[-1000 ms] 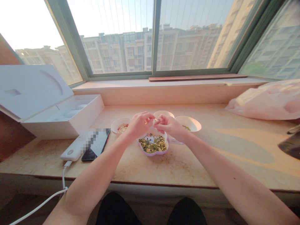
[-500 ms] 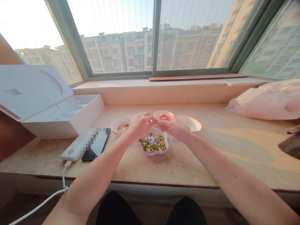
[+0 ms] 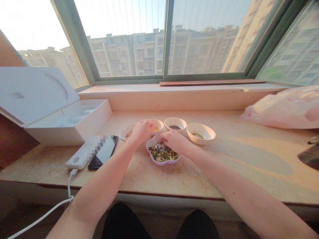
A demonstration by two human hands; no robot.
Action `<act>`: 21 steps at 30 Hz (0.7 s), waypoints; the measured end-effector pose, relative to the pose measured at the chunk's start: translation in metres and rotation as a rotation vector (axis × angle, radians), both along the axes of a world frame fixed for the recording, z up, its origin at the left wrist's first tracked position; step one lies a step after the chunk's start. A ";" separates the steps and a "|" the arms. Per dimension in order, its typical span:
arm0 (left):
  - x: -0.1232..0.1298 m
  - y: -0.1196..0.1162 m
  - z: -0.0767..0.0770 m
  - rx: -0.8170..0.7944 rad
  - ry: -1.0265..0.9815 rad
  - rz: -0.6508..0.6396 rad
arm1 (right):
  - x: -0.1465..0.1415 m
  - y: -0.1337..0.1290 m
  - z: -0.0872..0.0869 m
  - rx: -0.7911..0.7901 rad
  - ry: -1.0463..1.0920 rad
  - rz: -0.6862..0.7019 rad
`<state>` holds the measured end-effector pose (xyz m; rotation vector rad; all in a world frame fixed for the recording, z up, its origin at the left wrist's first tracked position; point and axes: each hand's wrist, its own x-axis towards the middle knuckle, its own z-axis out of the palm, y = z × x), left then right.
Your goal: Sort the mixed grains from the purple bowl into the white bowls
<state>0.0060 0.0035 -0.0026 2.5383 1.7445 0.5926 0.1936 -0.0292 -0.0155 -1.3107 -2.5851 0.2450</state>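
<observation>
My left hand (image 3: 142,130) hangs over the near left side of a white bowl (image 3: 161,124) with yellow beans (image 3: 156,128), its fingers bent together. What those fingers hold, if anything, is hidden. The fingertips of my right hand (image 3: 174,141) are pinched and point down into a purple-edged, flower-shaped bowl (image 3: 161,163). Green, black and pale mixed beans (image 3: 163,153) lie in it. Behind, one white bowl (image 3: 175,120) holds black beans (image 3: 174,127), and another bowl (image 3: 208,133) has a few green beans (image 3: 198,135). My left hand partly covers a white bowl (image 3: 122,132) with pale and reddish contents.
To the left lie a white power bank (image 3: 77,161) with a cable (image 3: 69,186) and a black phone (image 3: 104,153). An open white box (image 3: 92,116) stands behind them. A plastic bag (image 3: 281,108) rests at the back right, near a dark object (image 3: 311,156) at the edge.
My hands were together above the purple-edged bowl and have parted. The left went to the yellow-bean bowl; the right came down into the mixed beans. The back bowls show more now.
</observation>
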 end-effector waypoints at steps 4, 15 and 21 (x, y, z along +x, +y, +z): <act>0.000 0.000 -0.002 0.002 0.035 0.002 | -0.007 0.005 -0.004 0.025 -0.113 0.034; 0.005 -0.005 0.000 0.040 -0.080 -0.033 | -0.008 0.004 -0.009 0.012 -0.029 0.051; 0.006 -0.015 0.011 0.062 -0.119 -0.084 | 0.005 0.003 0.002 -0.019 0.308 -0.005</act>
